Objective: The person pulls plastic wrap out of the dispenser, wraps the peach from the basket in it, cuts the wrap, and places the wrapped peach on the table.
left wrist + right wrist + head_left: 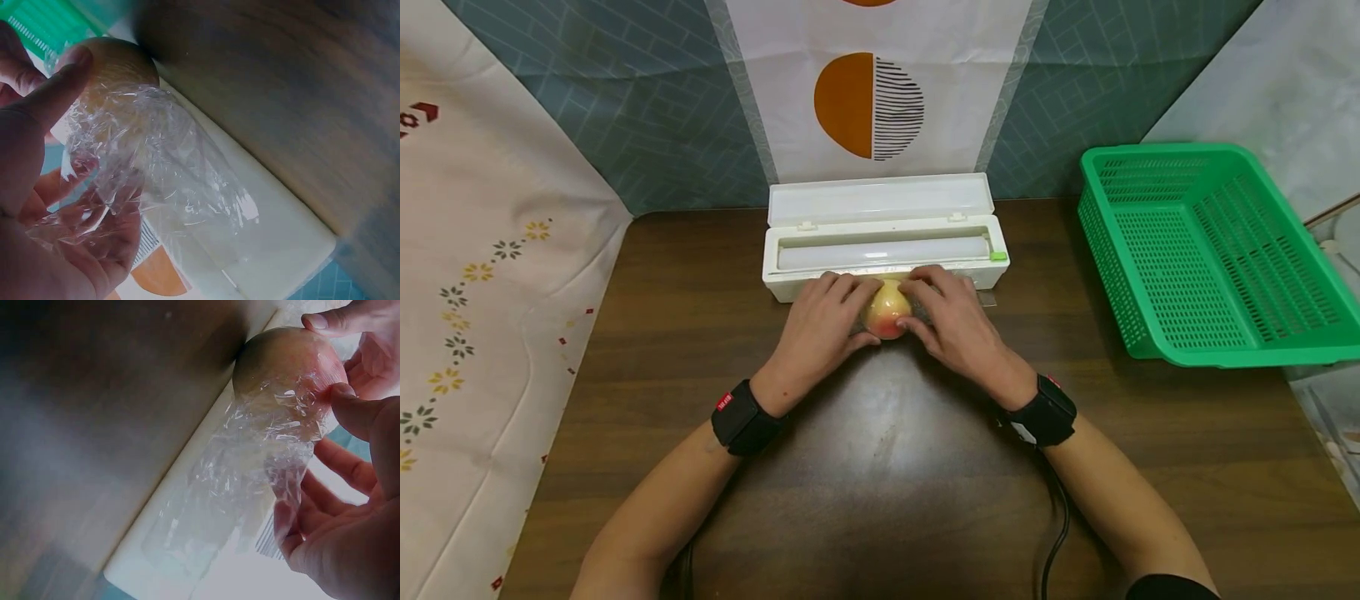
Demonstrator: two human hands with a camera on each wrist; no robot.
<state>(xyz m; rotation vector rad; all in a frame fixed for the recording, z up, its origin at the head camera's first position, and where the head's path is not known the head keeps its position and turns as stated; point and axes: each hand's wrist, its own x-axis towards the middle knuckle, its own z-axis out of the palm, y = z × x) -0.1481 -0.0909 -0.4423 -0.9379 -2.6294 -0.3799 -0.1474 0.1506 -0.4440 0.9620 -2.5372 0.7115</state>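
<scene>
A round yellow fruit with a red blush (887, 310) is between both hands, just before the front wall of a white film dispenser (790, 287) whose lid stands raised. Clear, crumpled film (181, 156) covers part of the fruit and spreads out beside it, over the fingers. The left hand (827, 321) holds the fruit from the left, its thumb on the near side. From the right, the right hand (957, 321) holds it, thumb tip pressing the film-covered skin in the right wrist view. Fingers of both hands curl behind the fruit and film.
A green plastic basket (1172, 354) stands at the right of the brown wooden table (880, 500). Patterned cloths hang behind and at the left. A green slider (997, 257) sits on the dispenser's right end. Black cables run from both wrist bands.
</scene>
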